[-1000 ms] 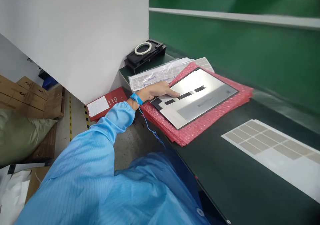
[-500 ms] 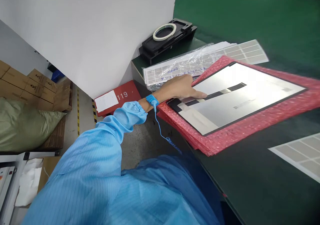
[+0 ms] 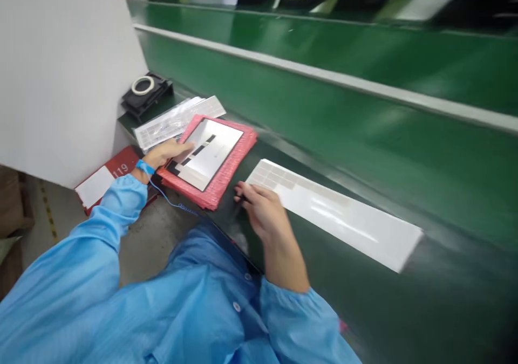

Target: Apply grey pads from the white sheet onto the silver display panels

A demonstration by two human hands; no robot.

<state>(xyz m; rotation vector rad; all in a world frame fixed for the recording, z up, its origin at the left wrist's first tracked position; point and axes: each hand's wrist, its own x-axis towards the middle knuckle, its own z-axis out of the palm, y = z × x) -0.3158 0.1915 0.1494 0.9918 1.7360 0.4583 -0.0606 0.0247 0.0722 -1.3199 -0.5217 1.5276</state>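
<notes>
A flat display panel (image 3: 220, 152) with a silvery back, a dark border and a black strip lies on a stack of pink bubble-wrap sheets (image 3: 220, 191). My left hand (image 3: 168, 151), wearing a blue wrist strap (image 3: 144, 167), grips the panel's near left edge with its thumb on top; the other fingers are mostly hidden. To the right, my right hand (image 3: 263, 205) is closed in a pinch around a dark, slender tool (image 3: 239, 202), blurred, its kind unclear. Beside that hand lies a long white sheet of pale rectangular labels (image 3: 324, 207).
More label sheets in clear plastic (image 3: 174, 121) lie behind the pink stack. A black fixture (image 3: 141, 97) carries a roll of tape (image 3: 143, 85). A white partition (image 3: 68, 73) rises at left, above a red box (image 3: 117, 172). A green belt-like surface (image 3: 324, 121) runs behind the dark table.
The view has swung right and back, bringing in my right hand with the dark tool and the whole label sheet. My left hand stays at the panel's edge.
</notes>
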